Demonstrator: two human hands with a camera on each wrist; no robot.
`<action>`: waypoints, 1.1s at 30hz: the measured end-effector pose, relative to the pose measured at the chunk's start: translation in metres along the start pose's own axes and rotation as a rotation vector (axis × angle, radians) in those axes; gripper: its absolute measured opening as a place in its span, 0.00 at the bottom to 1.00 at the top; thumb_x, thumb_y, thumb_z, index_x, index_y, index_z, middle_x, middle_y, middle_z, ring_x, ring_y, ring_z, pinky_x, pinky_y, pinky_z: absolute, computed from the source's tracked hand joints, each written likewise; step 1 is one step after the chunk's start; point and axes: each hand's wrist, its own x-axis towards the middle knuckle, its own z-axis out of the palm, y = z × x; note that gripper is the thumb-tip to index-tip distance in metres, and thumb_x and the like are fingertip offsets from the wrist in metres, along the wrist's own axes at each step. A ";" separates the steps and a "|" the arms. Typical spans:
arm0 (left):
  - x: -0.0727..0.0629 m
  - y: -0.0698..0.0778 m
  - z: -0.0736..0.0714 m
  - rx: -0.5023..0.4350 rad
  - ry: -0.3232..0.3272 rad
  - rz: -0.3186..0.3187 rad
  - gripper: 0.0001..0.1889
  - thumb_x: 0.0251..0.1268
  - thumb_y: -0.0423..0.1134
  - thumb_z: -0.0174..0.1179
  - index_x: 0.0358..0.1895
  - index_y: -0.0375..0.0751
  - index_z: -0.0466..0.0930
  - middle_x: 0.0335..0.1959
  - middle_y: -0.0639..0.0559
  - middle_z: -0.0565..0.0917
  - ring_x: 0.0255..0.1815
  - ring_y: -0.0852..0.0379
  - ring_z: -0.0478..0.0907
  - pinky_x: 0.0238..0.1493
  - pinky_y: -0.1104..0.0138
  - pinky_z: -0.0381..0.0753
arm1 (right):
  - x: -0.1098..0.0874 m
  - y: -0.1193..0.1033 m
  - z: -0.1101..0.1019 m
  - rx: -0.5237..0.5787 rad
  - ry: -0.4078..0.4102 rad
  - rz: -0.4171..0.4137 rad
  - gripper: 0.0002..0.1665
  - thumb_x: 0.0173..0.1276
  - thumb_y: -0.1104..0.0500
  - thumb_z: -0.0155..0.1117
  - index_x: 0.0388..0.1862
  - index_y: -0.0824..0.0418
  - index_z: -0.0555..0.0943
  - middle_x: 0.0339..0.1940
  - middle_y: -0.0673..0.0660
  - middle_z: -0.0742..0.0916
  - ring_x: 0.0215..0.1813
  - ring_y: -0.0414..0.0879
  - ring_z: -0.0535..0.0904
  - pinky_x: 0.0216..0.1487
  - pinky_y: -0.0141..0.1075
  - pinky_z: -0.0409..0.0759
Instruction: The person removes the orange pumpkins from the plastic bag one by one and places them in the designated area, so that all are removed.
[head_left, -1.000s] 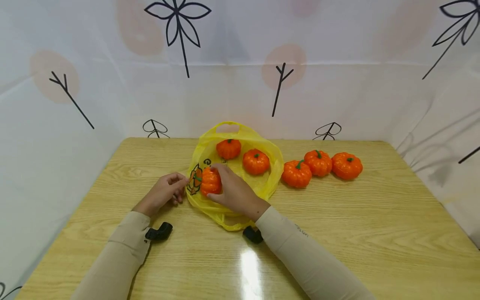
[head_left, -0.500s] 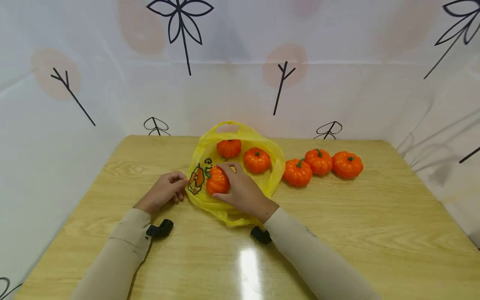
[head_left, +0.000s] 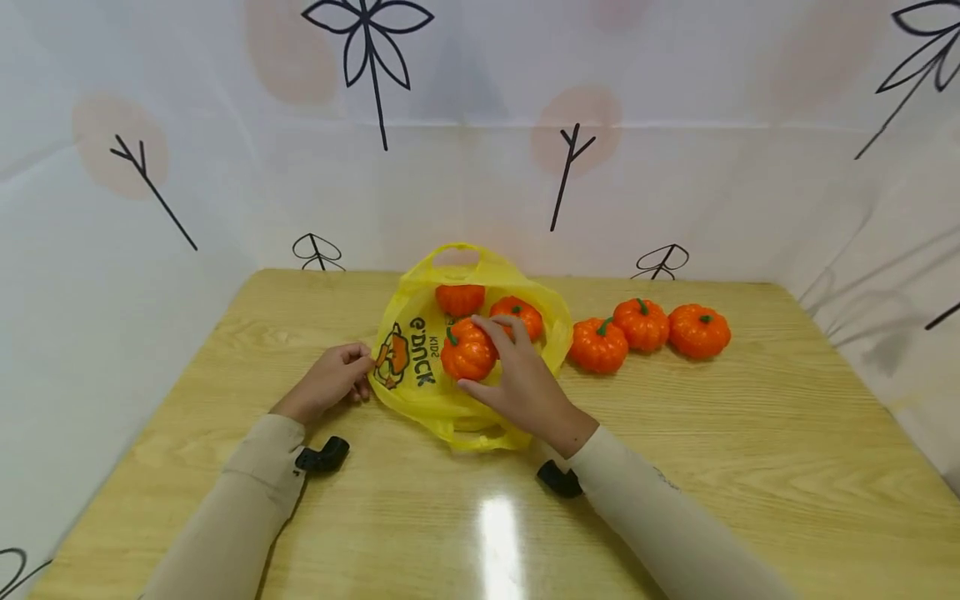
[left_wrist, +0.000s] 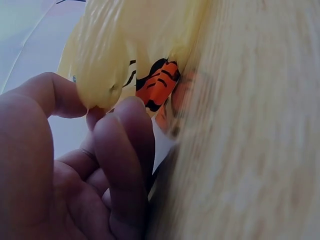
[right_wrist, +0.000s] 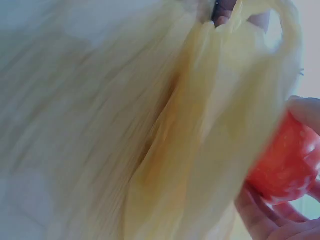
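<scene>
A yellow plastic bag [head_left: 465, 406] lies mouth-up on the table, with dark lettering and an orange duck print inside. My left hand [head_left: 327, 383] pinches its left rim; thumb and fingertip meet on the film [left_wrist: 102, 60] in the left wrist view. My right hand [head_left: 528, 383] grips a small orange toy pumpkin [head_left: 468, 350] with a green stem over the bag's mouth. The right wrist view shows that pumpkin [right_wrist: 285, 162] between thumb and fingers, beside the bag. Two other pumpkins sit inside the bag: one at the back [head_left: 460, 298], one at the right [head_left: 519, 315], partly covered by my hand.
Right of the bag stands a row of three more pumpkins, a near one [head_left: 598, 346], a middle one [head_left: 641, 324] and a far-right one [head_left: 699, 331]. A patterned white cloth [head_left: 480, 192] borders the wooden table [head_left: 750, 467] at the back and sides.
My right hand has moved right and lifted the pumpkin from the bag's left side, uncovering the printed lettering. My left hand stays at the bag's left rim.
</scene>
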 end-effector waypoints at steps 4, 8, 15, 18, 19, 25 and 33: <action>-0.001 -0.002 0.000 -0.004 0.002 -0.011 0.15 0.80 0.47 0.47 0.44 0.37 0.74 0.25 0.48 0.78 0.24 0.56 0.77 0.27 0.67 0.82 | -0.006 0.008 -0.007 0.043 -0.002 -0.001 0.50 0.59 0.51 0.78 0.75 0.55 0.61 0.74 0.59 0.66 0.61 0.55 0.79 0.60 0.47 0.82; 0.000 -0.002 0.001 -0.019 0.004 -0.007 0.16 0.79 0.48 0.48 0.44 0.37 0.74 0.25 0.49 0.78 0.24 0.57 0.77 0.27 0.68 0.81 | -0.013 0.017 -0.017 0.099 -0.016 0.015 0.51 0.59 0.52 0.79 0.75 0.57 0.59 0.72 0.58 0.71 0.61 0.52 0.78 0.61 0.48 0.81; 0.000 -0.001 0.002 -0.018 0.010 -0.017 0.15 0.79 0.47 0.48 0.43 0.37 0.73 0.24 0.48 0.78 0.23 0.56 0.77 0.27 0.68 0.81 | -0.028 0.029 -0.037 0.067 -0.033 0.041 0.53 0.59 0.51 0.79 0.76 0.58 0.58 0.71 0.60 0.73 0.61 0.55 0.79 0.59 0.50 0.82; 0.001 0.000 0.001 -0.017 0.015 -0.017 0.15 0.79 0.48 0.48 0.42 0.38 0.73 0.24 0.48 0.78 0.23 0.56 0.77 0.27 0.68 0.81 | -0.033 0.034 -0.047 0.031 -0.032 0.016 0.54 0.59 0.51 0.78 0.77 0.57 0.58 0.72 0.60 0.72 0.63 0.56 0.78 0.60 0.51 0.81; 0.002 0.001 0.001 -0.018 0.014 -0.015 0.16 0.79 0.48 0.48 0.42 0.38 0.73 0.25 0.48 0.78 0.23 0.56 0.77 0.27 0.68 0.81 | -0.034 0.036 -0.049 0.018 -0.033 0.005 0.54 0.60 0.51 0.78 0.78 0.56 0.58 0.73 0.60 0.71 0.64 0.57 0.77 0.61 0.53 0.80; 0.001 0.002 0.002 -0.031 0.014 -0.016 0.15 0.80 0.47 0.46 0.42 0.38 0.74 0.25 0.48 0.78 0.23 0.57 0.77 0.26 0.68 0.81 | -0.044 0.046 -0.059 -0.040 -0.074 -0.017 0.50 0.63 0.46 0.75 0.78 0.52 0.59 0.75 0.58 0.68 0.71 0.58 0.71 0.67 0.58 0.74; 0.001 0.001 0.001 -0.034 0.023 -0.022 0.15 0.80 0.48 0.47 0.42 0.38 0.74 0.24 0.49 0.77 0.22 0.57 0.76 0.26 0.68 0.80 | -0.056 0.055 -0.071 -0.021 -0.079 0.033 0.51 0.60 0.42 0.76 0.75 0.54 0.61 0.73 0.57 0.71 0.68 0.55 0.73 0.66 0.57 0.75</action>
